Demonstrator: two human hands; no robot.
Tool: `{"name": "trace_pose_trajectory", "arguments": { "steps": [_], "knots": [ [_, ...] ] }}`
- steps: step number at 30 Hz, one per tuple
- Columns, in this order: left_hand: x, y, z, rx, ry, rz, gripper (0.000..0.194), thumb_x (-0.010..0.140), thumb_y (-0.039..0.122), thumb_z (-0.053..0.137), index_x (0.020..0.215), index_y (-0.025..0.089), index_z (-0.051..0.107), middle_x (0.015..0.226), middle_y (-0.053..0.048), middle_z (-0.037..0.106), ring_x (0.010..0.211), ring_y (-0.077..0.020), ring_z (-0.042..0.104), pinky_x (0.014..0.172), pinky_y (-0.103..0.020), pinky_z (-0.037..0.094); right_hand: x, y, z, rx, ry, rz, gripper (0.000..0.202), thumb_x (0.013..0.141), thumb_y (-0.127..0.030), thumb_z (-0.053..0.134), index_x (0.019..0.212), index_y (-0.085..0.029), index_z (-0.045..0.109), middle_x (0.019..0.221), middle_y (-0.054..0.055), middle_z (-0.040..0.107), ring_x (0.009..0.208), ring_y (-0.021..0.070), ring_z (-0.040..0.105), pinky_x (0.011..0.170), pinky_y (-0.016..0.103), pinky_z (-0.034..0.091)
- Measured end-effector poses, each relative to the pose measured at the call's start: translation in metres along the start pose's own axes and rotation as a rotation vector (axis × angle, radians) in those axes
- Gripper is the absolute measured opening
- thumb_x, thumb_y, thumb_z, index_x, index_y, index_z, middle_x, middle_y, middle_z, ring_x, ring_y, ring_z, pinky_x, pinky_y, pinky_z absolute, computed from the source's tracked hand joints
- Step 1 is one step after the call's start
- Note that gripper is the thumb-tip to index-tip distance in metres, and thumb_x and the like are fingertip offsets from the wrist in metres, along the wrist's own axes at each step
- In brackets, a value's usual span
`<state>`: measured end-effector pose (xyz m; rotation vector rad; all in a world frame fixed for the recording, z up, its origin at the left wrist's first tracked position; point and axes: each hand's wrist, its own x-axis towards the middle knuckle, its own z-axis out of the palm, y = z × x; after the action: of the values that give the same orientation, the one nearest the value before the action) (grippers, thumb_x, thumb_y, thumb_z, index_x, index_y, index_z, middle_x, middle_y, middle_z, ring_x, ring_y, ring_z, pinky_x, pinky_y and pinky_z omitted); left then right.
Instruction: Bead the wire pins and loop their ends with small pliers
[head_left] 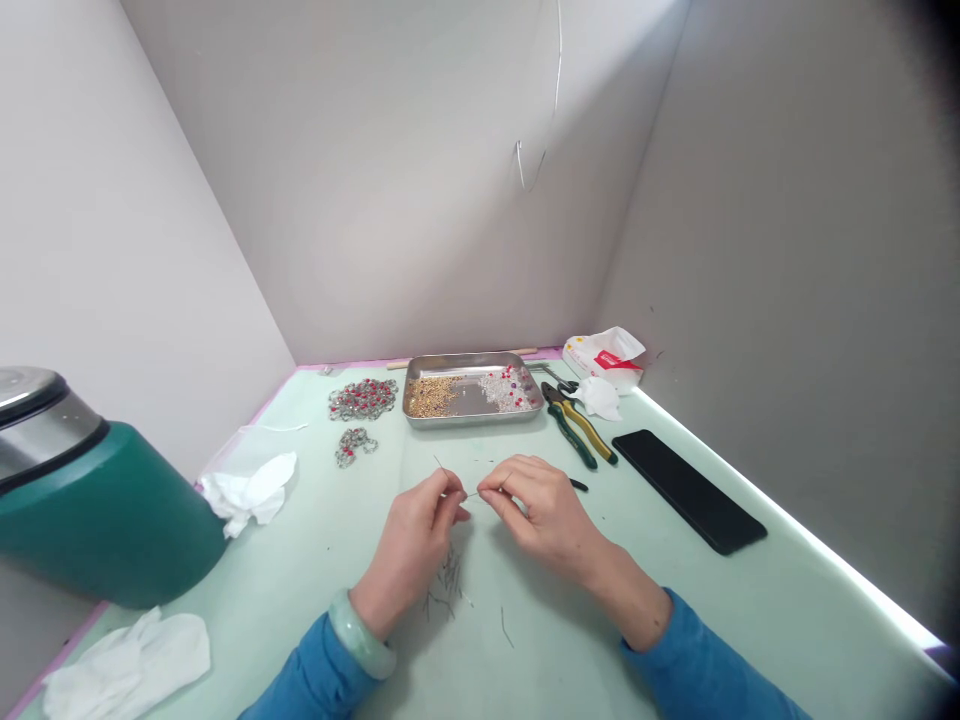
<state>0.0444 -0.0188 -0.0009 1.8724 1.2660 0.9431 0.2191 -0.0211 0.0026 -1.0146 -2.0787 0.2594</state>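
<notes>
Between my two hands runs a thin wire (472, 495), pinched from both sides. My left hand (420, 525), with a pale green bangle (360, 635) at the wrist, has thumb and forefinger closed on it, and a thin wire end sticks up past the fingers. My right hand (536, 505) pinches the other end in its fingertips. Any bead on the wire is too small to make out. Under my left hand lies a loose pile of short wire pieces (448, 580), partly hidden. One single wire piece (506, 628) lies apart, to the right.
A metal tray (472, 420) at the back holds gold and clear-red beads. Left of it lie beaded chains (363, 400). Pliers (577, 425), crumpled tissue (600, 398) and a black phone (686, 490) are at the right. A green container (112, 520) and white cloths (131, 670) stand left.
</notes>
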Motion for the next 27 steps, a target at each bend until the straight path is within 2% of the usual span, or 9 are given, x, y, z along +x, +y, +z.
{"name": "trace_pose_trajectory", "arguments": {
  "steps": [4, 7, 10, 14, 17, 21, 24, 27],
  "knots": [
    [0.001, -0.003, 0.001, 0.075, 0.005, 0.056, 0.017, 0.087, 0.024, 0.04, 0.076, 0.021, 0.052, 0.068, 0.001, 0.059, 0.067, -0.0156, 0.06, 0.063, -0.026, 0.043, -0.003, 0.0, 0.011, -0.05, 0.004, -0.048, 0.015, 0.088, -0.017, 0.047, 0.084, -0.019, 0.062, 0.078, 0.003, 0.065, 0.073, 0.0157, 0.054, 0.068, 0.03, 0.035],
    [0.001, -0.003, 0.0, -0.038, -0.011, -0.002, 0.015, 0.087, 0.027, 0.042, 0.078, 0.021, 0.052, 0.071, 0.001, 0.061, 0.07, -0.0158, 0.062, 0.065, -0.026, 0.045, -0.002, -0.001, 0.012, 0.006, 0.03, -0.003, 0.017, 0.088, -0.017, 0.047, 0.086, -0.019, 0.064, 0.079, 0.003, 0.066, 0.075, 0.016, 0.055, 0.071, 0.031, 0.036],
    [0.002, -0.001, -0.001, -0.168, -0.044, -0.066, 0.014, 0.087, 0.029, 0.044, 0.079, 0.021, 0.052, 0.072, 0.0, 0.062, 0.072, -0.0169, 0.065, 0.066, -0.027, 0.048, 0.001, -0.001, 0.005, 0.231, -0.016, 0.156, 0.016, 0.085, -0.018, 0.051, 0.084, -0.019, 0.067, 0.081, 0.003, 0.067, 0.077, 0.0154, 0.057, 0.074, 0.029, 0.04],
    [0.003, 0.002, -0.004, -0.342, -0.147, -0.107, 0.014, 0.085, 0.03, 0.047, 0.078, 0.019, 0.053, 0.073, -0.002, 0.063, 0.068, -0.0175, 0.065, 0.066, -0.03, 0.05, 0.006, 0.004, -0.009, 0.566, -0.226, 0.428, 0.017, 0.083, -0.024, 0.054, 0.081, -0.018, 0.07, 0.08, 0.003, 0.068, 0.071, 0.0141, 0.058, 0.067, 0.025, 0.044],
    [0.003, 0.007, -0.007, -0.486, -0.224, -0.157, 0.015, 0.085, 0.031, 0.049, 0.08, 0.018, 0.052, 0.077, -0.003, 0.064, 0.067, -0.0183, 0.066, 0.064, -0.031, 0.051, 0.007, 0.011, -0.015, 0.723, -0.261, 0.52, 0.021, 0.083, -0.029, 0.054, 0.083, -0.016, 0.07, 0.078, 0.004, 0.068, 0.067, 0.0129, 0.056, 0.066, 0.026, 0.045],
    [0.002, 0.012, -0.011, -0.577, -0.26, -0.212, 0.016, 0.084, 0.033, 0.051, 0.081, 0.017, 0.051, 0.078, -0.005, 0.065, 0.066, -0.0176, 0.065, 0.065, -0.031, 0.05, 0.007, 0.012, -0.013, 0.799, -0.269, 0.545, 0.021, 0.082, -0.03, 0.055, 0.081, -0.015, 0.07, 0.075, 0.004, 0.067, 0.068, 0.0129, 0.057, 0.066, 0.025, 0.045],
    [0.001, 0.013, -0.011, -0.603, -0.255, -0.222, 0.016, 0.085, 0.033, 0.051, 0.082, 0.017, 0.051, 0.079, -0.005, 0.065, 0.067, -0.0168, 0.065, 0.066, -0.031, 0.05, 0.007, 0.009, -0.009, 0.759, -0.266, 0.516, 0.019, 0.082, -0.026, 0.054, 0.076, -0.015, 0.068, 0.074, 0.004, 0.066, 0.071, 0.0135, 0.057, 0.067, 0.025, 0.045],
    [0.002, 0.011, -0.011, -0.604, -0.254, -0.215, 0.017, 0.085, 0.034, 0.05, 0.082, 0.017, 0.051, 0.082, -0.006, 0.065, 0.069, -0.0173, 0.065, 0.067, -0.031, 0.05, 0.007, 0.007, -0.009, 0.679, -0.204, 0.477, 0.019, 0.084, -0.025, 0.051, 0.075, -0.016, 0.065, 0.074, 0.002, 0.064, 0.069, 0.0126, 0.055, 0.066, 0.025, 0.045]
  ]
}}
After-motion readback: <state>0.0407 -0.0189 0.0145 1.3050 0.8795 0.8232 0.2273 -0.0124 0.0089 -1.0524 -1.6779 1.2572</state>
